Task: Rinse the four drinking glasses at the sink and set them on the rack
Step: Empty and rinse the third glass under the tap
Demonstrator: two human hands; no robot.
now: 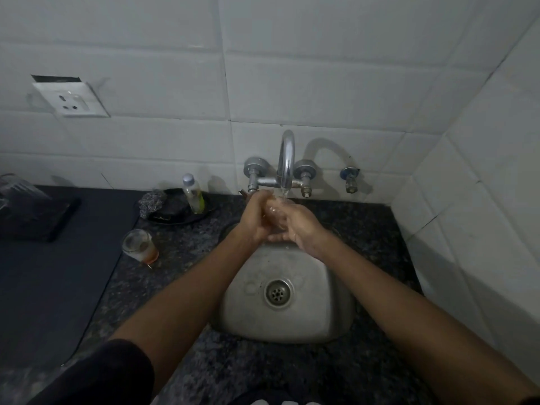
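Note:
A clear drinking glass [274, 213] is held between both hands under the running tap [286, 159], above the steel sink [280, 317]. My left hand [257, 217] curls round its left side. My right hand [295, 226] wraps it from the right and below. Most of the glass is hidden by fingers. Water runs from the spout onto it. A second glass [140, 245] with an orange-brown residue at its bottom stands on the dark stone counter, left of the sink.
A dark plate with a steel scrubber [152, 203] and a small bottle [194, 194] sits behind the sink at left. A dark mat [58, 273] covers the left counter, with a clear object [17, 190] at its far edge. White tiled walls close in behind and at right.

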